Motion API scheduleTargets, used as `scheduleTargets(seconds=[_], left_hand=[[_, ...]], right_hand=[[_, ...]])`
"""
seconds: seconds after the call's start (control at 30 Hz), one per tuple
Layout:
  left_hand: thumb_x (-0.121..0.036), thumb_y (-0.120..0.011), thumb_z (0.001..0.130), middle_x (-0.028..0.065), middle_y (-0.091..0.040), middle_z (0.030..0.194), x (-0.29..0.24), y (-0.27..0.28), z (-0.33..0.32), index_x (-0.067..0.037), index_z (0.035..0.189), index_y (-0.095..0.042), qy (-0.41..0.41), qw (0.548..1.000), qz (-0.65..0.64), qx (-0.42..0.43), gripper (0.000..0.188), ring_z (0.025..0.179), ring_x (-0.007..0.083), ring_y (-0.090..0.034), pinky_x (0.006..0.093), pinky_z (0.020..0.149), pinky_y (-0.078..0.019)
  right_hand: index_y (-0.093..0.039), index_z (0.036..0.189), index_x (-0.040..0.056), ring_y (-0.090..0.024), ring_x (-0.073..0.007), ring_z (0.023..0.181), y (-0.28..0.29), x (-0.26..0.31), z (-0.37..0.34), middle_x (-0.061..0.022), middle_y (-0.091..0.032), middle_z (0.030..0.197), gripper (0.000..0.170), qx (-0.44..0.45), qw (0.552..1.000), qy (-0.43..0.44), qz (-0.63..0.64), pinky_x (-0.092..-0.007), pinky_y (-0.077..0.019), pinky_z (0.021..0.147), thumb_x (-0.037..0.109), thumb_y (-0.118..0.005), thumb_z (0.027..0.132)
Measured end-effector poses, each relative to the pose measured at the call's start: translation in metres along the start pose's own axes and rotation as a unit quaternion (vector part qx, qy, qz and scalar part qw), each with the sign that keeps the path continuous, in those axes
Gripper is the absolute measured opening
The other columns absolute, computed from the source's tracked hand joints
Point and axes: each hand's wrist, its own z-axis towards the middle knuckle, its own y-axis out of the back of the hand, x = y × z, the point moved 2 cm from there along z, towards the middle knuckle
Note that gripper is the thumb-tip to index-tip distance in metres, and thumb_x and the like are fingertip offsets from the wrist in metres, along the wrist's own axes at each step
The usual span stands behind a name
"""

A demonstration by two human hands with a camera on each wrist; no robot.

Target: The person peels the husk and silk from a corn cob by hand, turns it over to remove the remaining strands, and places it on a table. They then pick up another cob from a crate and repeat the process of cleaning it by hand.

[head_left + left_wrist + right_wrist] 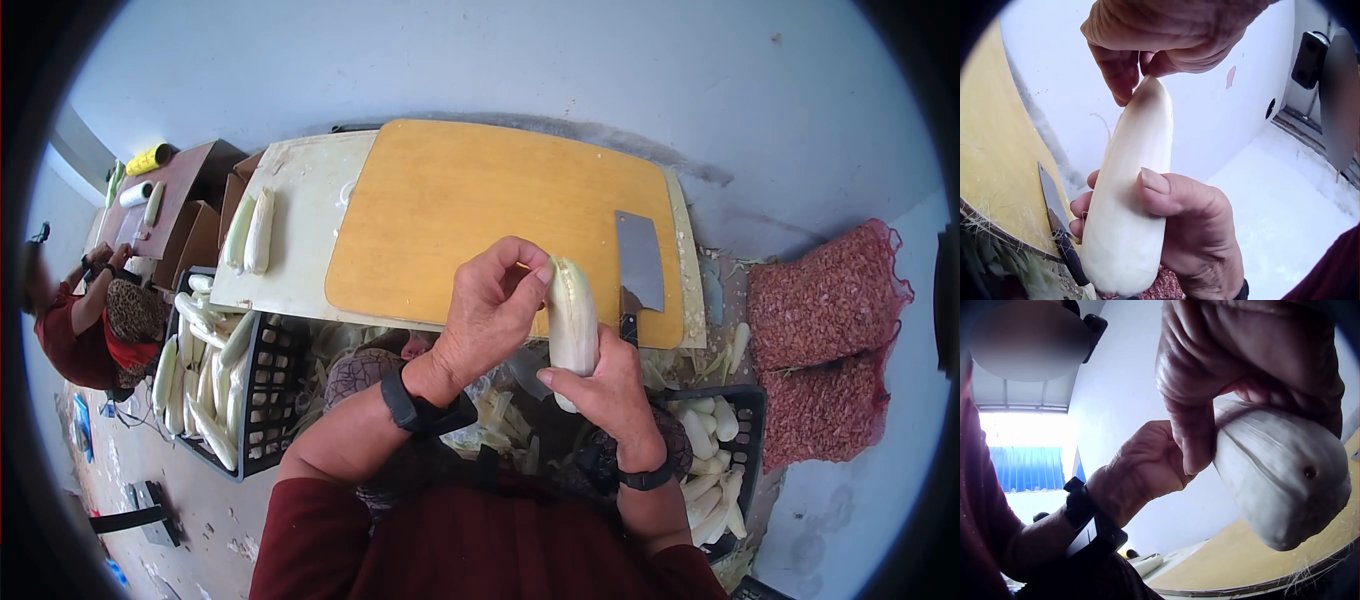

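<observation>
An ear of corn (574, 325) in pale husk is held up over the near edge of the yellow board. My right hand (607, 392) grips its lower part, with the thumb (1159, 190) lying across the husk in the left wrist view. At the tapered tip, my left hand (492, 305) pinches the husk between thumb and fingertips. A strip of yellowish kernels shows near the tip in the head view. The right wrist view shows the blunt base of the ear with a small dark hole (1310, 471) in it.
A cleaver (640, 262) lies on the yellow board (490, 215), right side. Two ears (258, 232) lie on the pale board left. Black crates (272, 385) of corn stand on both sides. Red mesh sacks (825, 295) lean right. Another person (80, 335) works far left.
</observation>
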Motion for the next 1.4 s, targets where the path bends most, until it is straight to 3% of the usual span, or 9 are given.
scheduleTargets(seconds=[0.13, 0.2, 0.27, 0.5, 0.7, 0.83, 0.9, 1.1, 1.4], left_hand=[[-0.004, -0.056, 0.089, 0.0028, -0.058, 0.079, 0.009, 0.001, 0.000, 0.001, 0.090, -0.055, -0.022, 1.000, -0.017, -0.008, 0.006, 0.070, 0.0060, -0.055, 0.0213, 0.059, -0.0460], [-0.003, -0.052, 0.092, 0.0045, -0.056, 0.097, 0.005, 0.003, 0.000, -0.001, 0.094, -0.053, -0.045, 0.999, 0.003, -0.005, 0.003, 0.084, 0.0079, -0.053, 0.0234, 0.074, -0.0466], [-0.002, -0.052, 0.092, 0.0050, -0.054, 0.100, 0.002, 0.004, 0.001, -0.002, 0.094, -0.053, -0.068, 0.998, 0.014, 0.000, 0.003, 0.087, 0.0079, -0.051, 0.0232, 0.076, -0.0449], [-0.002, -0.052, 0.090, 0.0067, -0.053, 0.105, -0.007, 0.002, -0.002, -0.003, 0.094, -0.053, -0.133, 0.986, 0.008, 0.105, 0.004, 0.091, 0.0107, -0.049, 0.0258, 0.083, -0.0406], [-0.005, -0.051, 0.091, 0.0086, -0.059, 0.101, -0.009, 0.000, -0.006, -0.003, 0.095, -0.053, -0.074, 0.974, -0.059, 0.205, 0.005, 0.091, 0.0139, -0.052, 0.0295, 0.086, -0.0407], [-0.007, -0.052, 0.092, 0.0075, -0.060, 0.096, -0.010, -0.005, -0.008, -0.003, 0.097, -0.054, -0.051, 0.978, -0.082, 0.186, 0.007, 0.085, 0.0119, -0.053, 0.0270, 0.080, -0.0433], [-0.009, -0.056, 0.091, 0.0050, -0.059, 0.091, -0.009, -0.006, -0.007, -0.002, 0.102, -0.054, 0.050, 0.981, -0.142, 0.122, 0.012, 0.078, 0.0080, -0.054, 0.0225, 0.072, -0.0452], [-0.002, -0.065, 0.083, -0.0012, -0.054, 0.087, 0.002, -0.010, 0.000, -0.003, 0.105, -0.057, -0.014, 0.999, -0.035, 0.026, 0.023, 0.071, 0.0035, -0.051, 0.0191, 0.064, -0.0451], [0.003, -0.066, 0.081, 0.0000, -0.056, 0.095, 0.007, -0.006, 0.004, -0.003, 0.099, -0.063, 0.033, 0.989, -0.127, 0.066, 0.020, 0.080, 0.0053, -0.055, 0.0205, 0.070, -0.0479]], right_hand=[[-0.059, 0.096, -0.0045, -0.066, -0.0239, 0.073, 0.000, -0.003, 0.000, -0.0164, -0.066, 0.081, 0.045, 0.012, 0.998, 0.000, 0.054, -0.0343, -0.0513, 0.067, 0.020, -0.079, 0.063], [-0.058, 0.096, -0.0040, -0.064, -0.0191, 0.071, 0.000, -0.003, 0.000, -0.0135, -0.066, 0.080, 0.043, 0.023, 0.995, -0.006, 0.096, -0.0324, -0.0507, 0.066, 0.018, -0.078, 0.064], [-0.057, 0.097, -0.0033, -0.058, -0.0119, 0.071, 0.000, -0.004, 0.000, -0.0077, -0.062, 0.080, 0.039, 0.030, 0.983, -0.022, 0.180, -0.0290, -0.0486, 0.064, 0.013, -0.076, 0.067], [-0.056, 0.102, -0.0032, -0.056, -0.0116, 0.073, 0.006, 0.005, 0.000, -0.0053, -0.059, 0.083, 0.040, 0.049, 0.972, -0.036, 0.226, -0.0280, -0.0473, 0.066, 0.009, -0.074, 0.069], [-0.055, 0.105, -0.0030, -0.056, -0.0115, 0.080, 0.008, 0.005, -0.002, -0.0049, -0.059, 0.090, 0.041, 0.074, 0.952, -0.055, 0.291, -0.0276, -0.0465, 0.070, 0.009, -0.072, 0.070], [-0.054, 0.108, -0.0034, -0.059, -0.0160, 0.082, 0.010, 0.010, -0.003, -0.0099, -0.062, 0.090, 0.042, 0.080, 0.961, -0.043, 0.263, -0.0295, -0.0470, 0.075, 0.010, -0.064, 0.070], [-0.054, 0.108, -0.0034, -0.059, -0.0159, 0.082, 0.009, 0.011, -0.003, -0.0097, -0.061, 0.090, 0.042, 0.083, 0.962, -0.044, 0.256, -0.0296, -0.0469, 0.075, 0.010, -0.064, 0.070], [-0.056, 0.103, -0.0037, -0.057, -0.0126, 0.077, 0.010, 0.003, -0.002, -0.0066, -0.060, 0.086, 0.041, 0.073, 0.970, -0.034, 0.230, -0.0282, -0.0461, 0.069, 0.010, -0.071, 0.067], [-0.057, 0.100, -0.0044, -0.058, -0.0136, 0.075, 0.008, 0.004, -0.004, -0.0077, -0.061, 0.085, 0.040, 0.051, 0.977, -0.016, 0.207, -0.0291, -0.0475, 0.068, 0.009, -0.072, 0.066]])
